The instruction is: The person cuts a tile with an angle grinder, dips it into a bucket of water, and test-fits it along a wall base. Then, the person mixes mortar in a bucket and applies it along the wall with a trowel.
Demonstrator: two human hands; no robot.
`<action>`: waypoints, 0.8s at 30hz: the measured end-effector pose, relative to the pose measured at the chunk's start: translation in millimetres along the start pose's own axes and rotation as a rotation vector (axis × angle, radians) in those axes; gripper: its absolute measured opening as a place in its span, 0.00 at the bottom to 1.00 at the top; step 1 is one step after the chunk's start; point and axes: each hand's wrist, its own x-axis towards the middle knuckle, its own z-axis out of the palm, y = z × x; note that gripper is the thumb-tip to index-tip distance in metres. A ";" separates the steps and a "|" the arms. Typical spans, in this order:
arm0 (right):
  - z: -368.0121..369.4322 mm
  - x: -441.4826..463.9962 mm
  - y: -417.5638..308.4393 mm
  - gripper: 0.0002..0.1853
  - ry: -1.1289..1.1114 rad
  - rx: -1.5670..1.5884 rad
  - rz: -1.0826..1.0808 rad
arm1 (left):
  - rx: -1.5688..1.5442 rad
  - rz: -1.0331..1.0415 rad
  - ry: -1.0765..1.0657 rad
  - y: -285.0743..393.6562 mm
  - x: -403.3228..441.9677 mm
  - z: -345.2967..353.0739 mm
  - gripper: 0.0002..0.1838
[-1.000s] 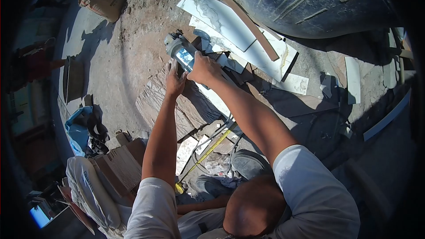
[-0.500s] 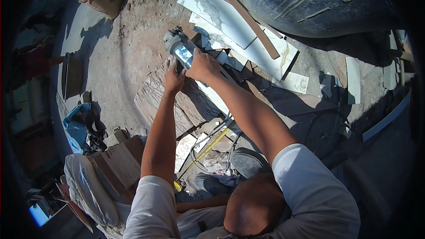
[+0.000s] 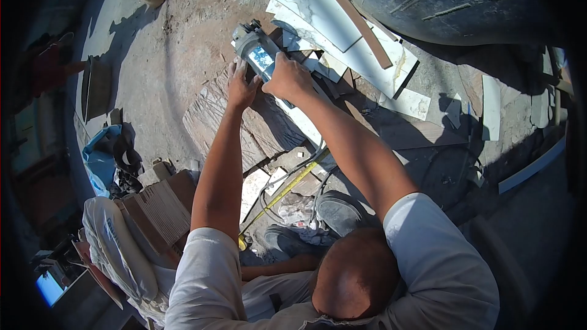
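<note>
My right hand [image 3: 288,79] is wrapped around the body of an angle grinder [image 3: 262,60], grey with a blue-and-white label. The grinder's head points away from me, and its disc is hidden. Close against the grinder's left side is my left hand [image 3: 243,88], with fingers stretched forward and thumb apart. Whether it touches the grinder or the piece beneath, I cannot tell. A long white tile strip [image 3: 301,121] runs from under the tool toward me, partly covered by my right forearm. Below the hands lies a brownish, rough-faced slab [image 3: 220,123].
Marble-patterned tiles [image 3: 318,9] and a brown strip [image 3: 354,18] lie ahead right, beside a large dark tub [image 3: 446,3]. A cable [image 3: 318,183] and yellow tape measure [image 3: 293,184] lie near my shoes [image 3: 338,211]. A blue bag [image 3: 99,162] and stacked brown tiles [image 3: 160,211] are left.
The view has shifted slightly, so the surroundings sit a little higher. The grinder and both hands have moved slightly back to the right relative to the frame; the right hand's grip is unchanged.
</note>
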 end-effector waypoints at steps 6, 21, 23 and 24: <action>-3.8 -12.3 3.1 0.33 -0.018 -0.001 0.023 | -0.070 0.045 -0.031 1.6 2.5 -7.5 0.40; 0.5 -39.0 21.3 0.33 -0.003 0.001 0.036 | 0.036 0.034 0.014 23.7 -17.1 -4.5 0.38; 0.6 -40.2 24.8 0.36 -0.023 0.000 0.031 | 0.019 -0.007 0.071 32.1 -30.5 1.8 0.37; 0.3 -41.3 26.0 0.39 -0.046 -0.001 0.031 | -0.001 -0.048 0.124 38.3 -39.1 4.8 0.37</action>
